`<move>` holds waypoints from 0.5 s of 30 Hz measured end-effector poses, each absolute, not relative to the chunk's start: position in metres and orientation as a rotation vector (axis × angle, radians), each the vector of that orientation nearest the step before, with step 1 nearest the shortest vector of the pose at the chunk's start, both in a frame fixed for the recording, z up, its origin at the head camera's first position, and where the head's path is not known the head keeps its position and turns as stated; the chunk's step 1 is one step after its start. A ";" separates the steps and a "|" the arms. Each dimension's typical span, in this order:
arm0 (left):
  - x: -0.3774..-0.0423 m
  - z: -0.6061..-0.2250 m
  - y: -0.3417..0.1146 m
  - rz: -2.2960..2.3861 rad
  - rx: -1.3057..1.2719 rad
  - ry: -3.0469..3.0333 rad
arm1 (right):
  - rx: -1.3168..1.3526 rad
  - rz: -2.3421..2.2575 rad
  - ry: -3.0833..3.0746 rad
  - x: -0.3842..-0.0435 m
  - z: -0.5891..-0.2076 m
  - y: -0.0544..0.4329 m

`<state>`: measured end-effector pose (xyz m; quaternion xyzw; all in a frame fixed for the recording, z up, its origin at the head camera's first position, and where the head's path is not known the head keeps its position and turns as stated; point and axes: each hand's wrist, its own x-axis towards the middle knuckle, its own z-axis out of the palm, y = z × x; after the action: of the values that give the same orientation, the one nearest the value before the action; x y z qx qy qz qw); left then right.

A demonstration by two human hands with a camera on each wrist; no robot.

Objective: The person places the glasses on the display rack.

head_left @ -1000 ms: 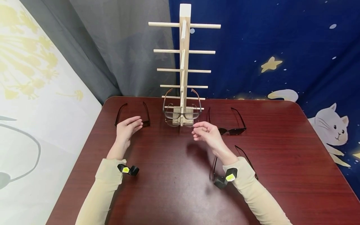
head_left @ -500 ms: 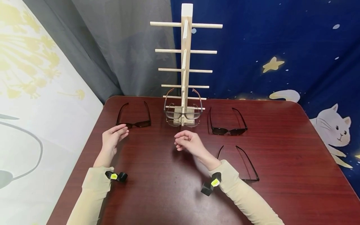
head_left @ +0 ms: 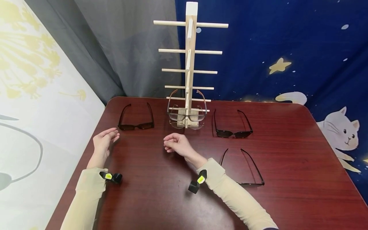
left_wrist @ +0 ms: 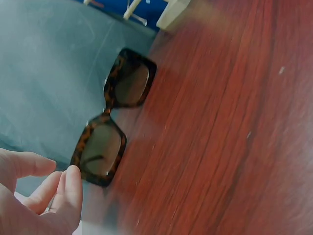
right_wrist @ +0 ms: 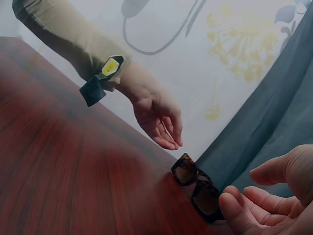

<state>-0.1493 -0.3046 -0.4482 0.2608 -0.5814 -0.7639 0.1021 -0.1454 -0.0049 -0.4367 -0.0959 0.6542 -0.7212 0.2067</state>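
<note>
Tortoiseshell sunglasses with dark lenses (head_left: 135,126) lie on the table at the back left, temples spread and pointing away. My left hand (head_left: 103,142) hovers by their left corner, fingers relaxed and a small gap between thumb and fingertips. In the left wrist view its fingertips (left_wrist: 73,176) overlap the frame's near corner (left_wrist: 95,178). My right hand (head_left: 179,145) is in front of the rack, loosely curled and holding nothing; in the right wrist view, its thumb and fingers stand apart beside the sunglasses (right_wrist: 205,196).
A wooden eyewear rack (head_left: 191,41) stands at the back middle, carrying dark-rimmed eyeglasses (head_left: 175,117) above thin-rimmed ones (head_left: 176,126). Black sunglasses (head_left: 234,134) lie right of it. Nearer, another black pair (head_left: 256,166) is partly hidden by my right sleeve. Curtains hang behind the table.
Both hands have moved left. My left hand also came nearer, uncovering the tortoiseshell sunglasses, while my right hand left the rack and the black sunglasses. No glasses have shifted.
</note>
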 end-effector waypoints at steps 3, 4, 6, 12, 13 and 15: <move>-0.154 -0.450 -0.309 -2.248 0.832 -1.701 | -0.247 -1.991 1.860 -0.148 -0.439 -0.014; -0.156 -0.450 -0.310 -2.256 0.850 -1.694 | -0.242 -1.987 1.877 -0.149 -0.440 -0.017; -0.160 -0.449 -0.313 -2.266 0.882 -1.676 | -0.227 -1.983 1.907 -0.151 -0.442 -0.022; -0.173 -0.447 -0.316 -2.216 0.965 -1.673 | -0.143 -1.995 1.940 -0.159 -0.450 -0.036; -0.175 -0.448 -0.316 -2.208 0.971 -1.679 | -0.118 -1.997 1.938 -0.160 -0.452 -0.038; -0.179 -0.448 -0.316 -2.210 0.984 -1.681 | -0.072 -2.000 1.948 -0.163 -0.456 -0.042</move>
<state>-0.1789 -0.3161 -0.4482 0.3323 -0.5678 -0.7467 0.0979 -0.1633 -0.0416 -0.4556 -0.0252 0.6868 -0.7053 0.1738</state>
